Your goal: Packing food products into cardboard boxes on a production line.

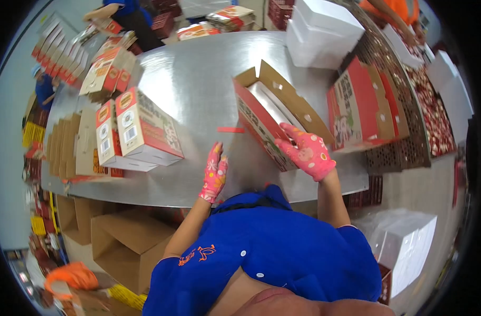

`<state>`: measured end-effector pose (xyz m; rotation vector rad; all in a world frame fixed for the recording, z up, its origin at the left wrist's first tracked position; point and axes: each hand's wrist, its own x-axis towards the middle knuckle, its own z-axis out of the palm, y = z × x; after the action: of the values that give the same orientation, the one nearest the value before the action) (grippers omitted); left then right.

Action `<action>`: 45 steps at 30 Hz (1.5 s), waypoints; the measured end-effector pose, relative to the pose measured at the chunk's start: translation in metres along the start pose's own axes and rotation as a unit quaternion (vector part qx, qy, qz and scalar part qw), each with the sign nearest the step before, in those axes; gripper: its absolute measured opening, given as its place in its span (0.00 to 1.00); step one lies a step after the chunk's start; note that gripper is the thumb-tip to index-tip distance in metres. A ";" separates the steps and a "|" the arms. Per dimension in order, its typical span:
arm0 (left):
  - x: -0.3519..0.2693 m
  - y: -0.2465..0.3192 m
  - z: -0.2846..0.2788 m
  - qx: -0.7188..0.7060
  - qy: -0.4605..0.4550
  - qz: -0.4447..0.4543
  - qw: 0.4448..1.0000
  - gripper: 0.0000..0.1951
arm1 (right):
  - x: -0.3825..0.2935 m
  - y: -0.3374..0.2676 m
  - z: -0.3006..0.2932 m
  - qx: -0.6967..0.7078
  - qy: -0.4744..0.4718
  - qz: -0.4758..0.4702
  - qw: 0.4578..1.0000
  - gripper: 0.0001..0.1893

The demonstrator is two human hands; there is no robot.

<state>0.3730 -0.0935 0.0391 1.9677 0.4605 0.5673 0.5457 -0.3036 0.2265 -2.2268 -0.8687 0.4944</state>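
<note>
An open red printed cardboard carton [260, 118] stands on the table before me, its brown inner flaps raised. Inside it shows a white insert [270, 100]. My right hand [307, 152], in a pink patterned glove, straddles the carton's near wall with spread fingers; whether it grips the wall is unclear. In a matching glove, my left hand [215, 173] hovers by the table's front edge, empty, thumb apart from the fingers. A small red strip [230, 129] lies between that hand and the carton.
Two closed cartons [147, 126] stand left on the metal table [201, 79], beside flattened cardboard [64, 146]. More open cartons [351, 106] are at right, below white foam boxes [323, 35]. A mesh-sided rack [406, 106] borders the right. Brown boxes [126, 241] sit under the table. Co-workers stand around.
</note>
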 end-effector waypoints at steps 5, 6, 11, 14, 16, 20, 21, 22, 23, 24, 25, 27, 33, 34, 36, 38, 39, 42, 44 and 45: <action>0.054 0.074 0.010 -0.166 -0.024 0.024 0.985 0.26 | -0.052 0.029 0.011 -0.059 0.180 -0.147 0.971 0.21; 0.064 0.082 0.010 -0.168 -0.024 0.027 0.985 0.26 | -0.062 0.032 0.013 -0.066 0.217 -0.196 0.954 0.21; 0.082 0.147 0.008 -0.030 0.002 0.222 0.975 0.31 | -0.085 0.056 0.011 -0.117 0.406 -0.147 0.894 0.20; 0.060 0.180 0.024 0.096 -0.110 0.331 0.932 0.31 | -0.065 0.126 0.031 0.262 0.459 -0.050 0.847 0.20; 0.043 0.186 0.048 0.152 -0.171 0.397 0.889 0.35 | -0.049 0.155 0.045 0.356 0.406 -0.017 0.842 0.23; 0.043 0.170 0.064 0.175 -0.169 0.419 0.875 0.32 | -0.031 0.202 0.112 0.405 0.388 0.017 0.828 0.30; 0.045 0.165 0.056 0.169 -0.181 0.414 0.876 0.28 | -0.032 0.163 0.110 0.464 0.355 0.011 0.812 0.30; 0.047 0.160 0.044 0.179 -0.167 0.407 0.880 0.28 | -0.038 0.124 0.107 0.518 0.323 0.008 0.792 0.31; 0.051 0.155 0.031 0.149 -0.186 0.420 0.876 0.26 | -0.049 0.127 0.115 0.408 0.293 0.031 0.864 0.30; 0.053 0.150 0.016 0.121 -0.205 0.431 0.870 0.24 | -0.058 0.124 0.120 0.292 0.259 0.052 0.920 0.30; 0.055 0.138 0.003 0.118 -0.181 0.452 0.865 0.22 | -0.061 0.120 0.121 0.286 0.208 -0.006 0.935 0.28; 0.047 0.114 -0.033 0.132 -0.140 0.420 0.887 0.24 | -0.065 0.090 0.123 0.285 0.149 -0.066 0.945 0.25; 0.003 0.084 -0.067 -0.006 0.070 0.129 0.989 0.31 | 0.036 0.111 0.102 0.332 0.168 -0.043 0.927 0.25; -0.008 0.073 -0.059 -0.093 0.007 0.022 0.995 0.32 | 0.066 0.112 0.089 0.393 0.197 -0.022 0.898 0.27; -0.025 0.058 -0.041 -0.177 -0.054 -0.079 0.980 0.33 | 0.119 0.112 0.073 0.398 0.219 -0.030 0.890 0.31; -0.034 0.052 -0.027 -0.163 -0.052 -0.239 0.956 0.36 | 0.166 0.122 0.061 0.435 0.173 -0.027 0.883 0.33; -0.031 0.056 -0.029 -0.164 -0.053 -0.234 0.957 0.36 | 0.179 0.125 0.061 0.471 0.118 -0.024 0.874 0.36; -0.029 0.080 -0.040 -0.110 -0.078 -0.285 0.949 0.28 | 0.195 0.111 0.088 0.522 0.047 -0.024 0.851 0.39; -0.036 0.094 -0.034 -0.401 -0.002 -0.364 0.841 0.26 | 0.180 0.110 0.116 0.497 0.144 0.007 0.856 0.41; -0.035 0.065 -0.023 -0.414 0.034 -0.318 0.852 0.24 | 0.174 0.117 0.122 0.485 0.084 0.010 0.871 0.38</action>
<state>0.3360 -0.1241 0.0997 0.8867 0.7228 0.3141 0.6523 -0.1883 0.0422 -1.3139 -0.3538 0.5676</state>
